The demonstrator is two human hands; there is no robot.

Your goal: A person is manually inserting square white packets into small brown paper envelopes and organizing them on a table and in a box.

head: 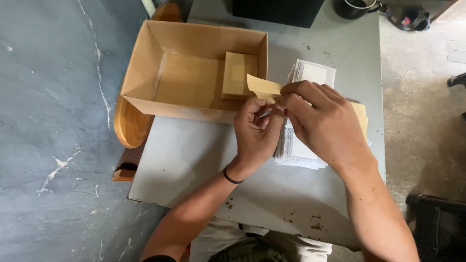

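Head view: tan paper slip [262, 87] between fingers [286, 97].

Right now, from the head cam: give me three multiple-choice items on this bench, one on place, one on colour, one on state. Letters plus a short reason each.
1. Where does the small stack of tan envelopes lie?
A. Inside the open cardboard box
B. On the floor
C. On top of the white stack

2. What colour is the wristband on the left wrist?
A. Red
B. Black
C. White

3. How is the tan paper envelope held?
A. Lying untouched on the grey table
B. By the left hand alone
C. Pinched by the left hand and the right hand together

Answers:
1 A, the stack sits against the box's right inner wall.
2 B, a thin dark band circles that wrist.
3 C, fingertips of both hands meet on it above the white paper stack.
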